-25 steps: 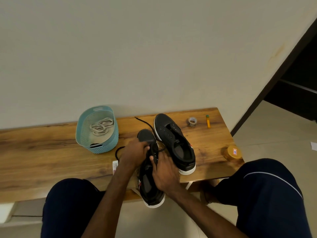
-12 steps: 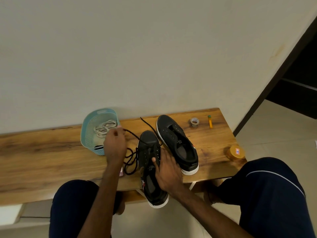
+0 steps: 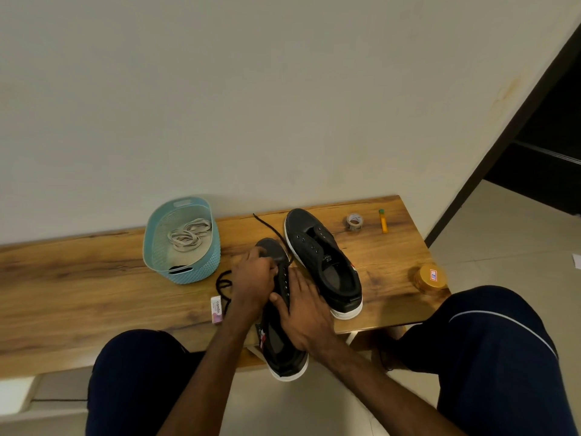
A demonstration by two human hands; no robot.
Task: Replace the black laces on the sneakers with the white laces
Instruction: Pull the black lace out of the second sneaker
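At the left of the desk (image 3: 78, 278), the teal basket (image 3: 195, 272) holds the white laces (image 3: 188, 236) in a loose, untouched coil. Just right of it, loops of the black lace (image 3: 222, 283) now lie slack on the wood beside a pink eraser (image 3: 217, 309). One free end trails up past the toe toward the wall. That slack is the change that matters. A good length has been drawn out of the eyelets, so unlacing this shoe looks well along, though not finished.

The left hand (image 3: 254, 278) is at the toe end of the near sneaker (image 3: 283, 354), fingers curled down onto the eyelet rows. Whether they pinch the lace is hidden under the knuckles, so I cannot tell. The right hand (image 3: 303, 313) lies across the middle of the same sneaker with fairly straight fingers and the thumb over the tongue. It presses the shoe against the desk edge and does not clench it. The far sneaker (image 3: 323, 262), right of the hands, shows bare eyelets. The white laces probably come into play only once the near shoe is stripped too.

Half a second ago the left hand was beside the basket, holding the lace stretched taut. It has since come back in, and the lace has dropped into loops. The right hand has barely shifted. The tape roll (image 3: 354, 222), the orange pen (image 3: 383, 221) and the jar (image 3: 430, 278) at the right stay put.
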